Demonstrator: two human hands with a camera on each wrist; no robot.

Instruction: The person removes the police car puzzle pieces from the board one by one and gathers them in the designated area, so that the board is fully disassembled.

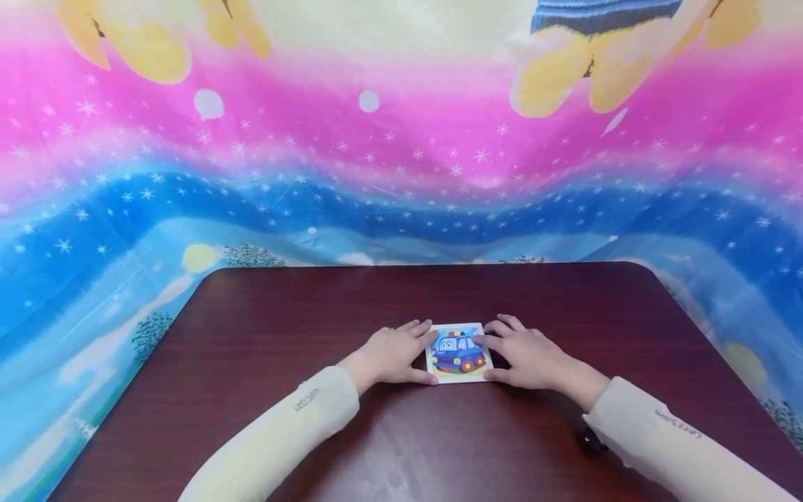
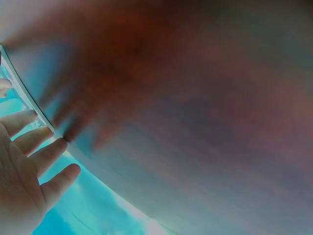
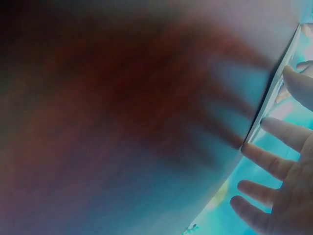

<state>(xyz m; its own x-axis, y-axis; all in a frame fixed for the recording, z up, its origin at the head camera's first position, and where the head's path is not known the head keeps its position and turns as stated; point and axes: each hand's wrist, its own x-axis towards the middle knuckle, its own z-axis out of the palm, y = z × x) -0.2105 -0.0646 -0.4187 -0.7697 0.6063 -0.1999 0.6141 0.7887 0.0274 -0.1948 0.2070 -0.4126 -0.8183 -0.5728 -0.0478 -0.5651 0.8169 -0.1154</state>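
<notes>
A small square picture board (image 1: 459,357) with a white border and a blue cartoon car lies flat on the dark table. At its left side my left hand (image 1: 392,354) rests with fingers spread, the thumb and forefinger touching the board. My right hand (image 1: 532,357) mirrors it at the right side, its forefinger over the border and its thumb by the near corner. The left wrist view shows the left hand (image 2: 24,176) with straight fingers along the board's thin edge (image 2: 24,93). Similarly extended fingers of the right hand (image 3: 288,181) meet the edge (image 3: 271,95) in the right wrist view.
The reddish-brown table (image 1: 301,300) has rounded far corners and a glossy top that reflects the hands. Behind and beside it hangs a colourful printed cloth (image 1: 401,160). A dark object (image 1: 592,440) shows beneath the right sleeve cuff.
</notes>
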